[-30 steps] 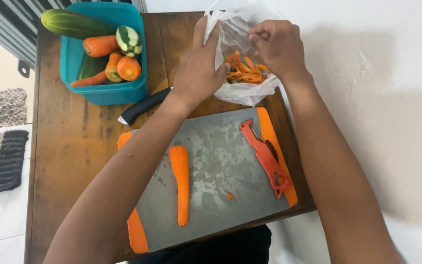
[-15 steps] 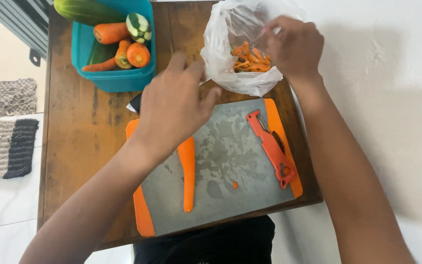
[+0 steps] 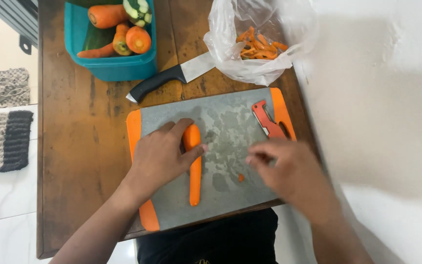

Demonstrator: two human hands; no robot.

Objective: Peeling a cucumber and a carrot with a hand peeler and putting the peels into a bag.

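A peeled carrot [image 3: 194,172] lies lengthwise on the grey cutting board [image 3: 230,122] with orange ends. My left hand [image 3: 159,159] rests on the carrot's upper half, thumb and fingers around it. My right hand [image 3: 289,173] hovers blurred over the board's right side, fingers loosely curled with nothing seen in them, just below an orange peeler [image 3: 268,121]. A small carrot scrap [image 3: 241,178] lies on the board between my hands.
A black-handled knife [image 3: 172,77] lies above the board. A clear plastic bag [image 3: 260,39] holds carrot peels. A teal tub [image 3: 111,36] at the back left holds carrots and cucumber. The wooden table [image 3: 84,146] stands by a white wall, rugs on the floor at left.
Both hands left the plastic bag and came down to the board. My left hand settled onto the carrot; my right hand moved down to the board's right side. The view shifted lower.
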